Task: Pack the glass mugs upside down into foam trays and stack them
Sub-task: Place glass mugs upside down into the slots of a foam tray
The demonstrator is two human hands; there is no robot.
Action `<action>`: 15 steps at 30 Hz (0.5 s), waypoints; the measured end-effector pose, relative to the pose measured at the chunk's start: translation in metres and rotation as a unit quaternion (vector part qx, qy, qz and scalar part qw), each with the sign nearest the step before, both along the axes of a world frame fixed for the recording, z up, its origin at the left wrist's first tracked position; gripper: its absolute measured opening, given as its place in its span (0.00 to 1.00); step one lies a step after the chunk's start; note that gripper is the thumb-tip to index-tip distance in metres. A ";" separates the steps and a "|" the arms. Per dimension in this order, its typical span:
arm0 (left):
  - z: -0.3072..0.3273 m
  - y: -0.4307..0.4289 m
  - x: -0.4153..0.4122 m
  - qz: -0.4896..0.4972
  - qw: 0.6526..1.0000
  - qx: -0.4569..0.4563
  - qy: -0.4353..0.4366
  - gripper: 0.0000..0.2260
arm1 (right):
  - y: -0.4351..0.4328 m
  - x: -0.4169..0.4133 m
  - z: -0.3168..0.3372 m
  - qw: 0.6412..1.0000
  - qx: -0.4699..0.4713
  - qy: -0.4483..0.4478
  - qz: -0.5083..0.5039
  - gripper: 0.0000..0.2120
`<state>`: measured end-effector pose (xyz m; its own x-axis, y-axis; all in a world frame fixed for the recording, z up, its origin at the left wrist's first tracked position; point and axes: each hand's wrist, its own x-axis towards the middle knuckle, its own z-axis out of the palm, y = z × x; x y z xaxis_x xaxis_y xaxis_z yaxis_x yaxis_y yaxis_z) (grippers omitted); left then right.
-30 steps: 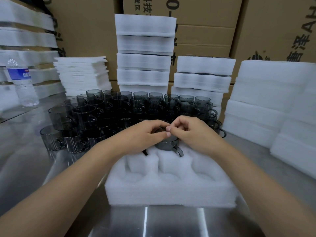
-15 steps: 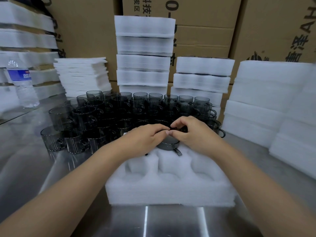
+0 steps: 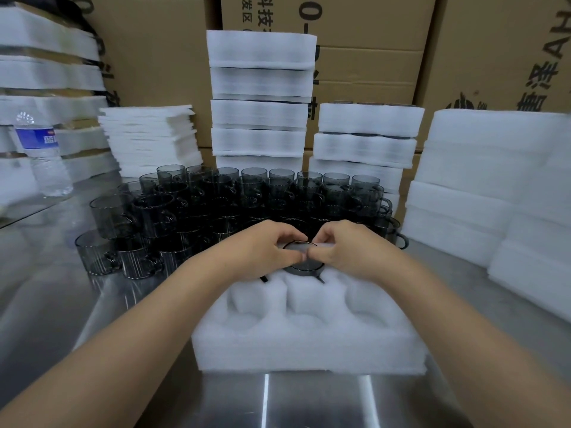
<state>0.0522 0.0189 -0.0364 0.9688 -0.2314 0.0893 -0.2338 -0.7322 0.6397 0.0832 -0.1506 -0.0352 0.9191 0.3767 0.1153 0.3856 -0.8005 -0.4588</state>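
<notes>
Left hand (image 3: 262, 251) sits at 9 o'clock of the smoky grey glass mug (image 3: 304, 264), fingers curled, thumb and fingertip pinching its upturned base. The mug is upside down in the middle far pocket of the white foam tray (image 3: 309, 347), its axis upright and its handle poking out towards 5 o'clock. Right hand (image 3: 349, 251) mirrors from 3 o'clock, fingers curled over the far edge. Both hands are equally near, so I'd judge the seating push goes straight down.
</notes>
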 end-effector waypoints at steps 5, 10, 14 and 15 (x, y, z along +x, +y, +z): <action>-0.004 0.002 -0.002 -0.001 1.000 0.006 0.004 0.11 | -0.004 -0.002 -0.001 0.999 0.034 0.003 0.011 0.12; -0.006 0.003 -0.003 0.018 1.000 0.023 -0.003 0.12 | -0.010 -0.004 0.005 0.991 0.076 0.102 0.045 0.21; -0.007 0.003 -0.003 0.025 0.999 0.041 -0.012 0.13 | -0.016 -0.005 0.008 0.972 0.099 0.178 0.114 0.14; -0.007 0.003 -0.003 0.027 0.999 0.044 -0.014 0.14 | -0.016 -0.005 0.009 0.969 0.104 0.186 0.122 0.16</action>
<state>0.0493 0.0220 -0.0435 0.9774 -0.1880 0.0970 -0.2095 -0.7973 0.5660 0.0777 -0.1668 -0.0263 0.7982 0.5921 -0.1106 0.3279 -0.5811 -0.7448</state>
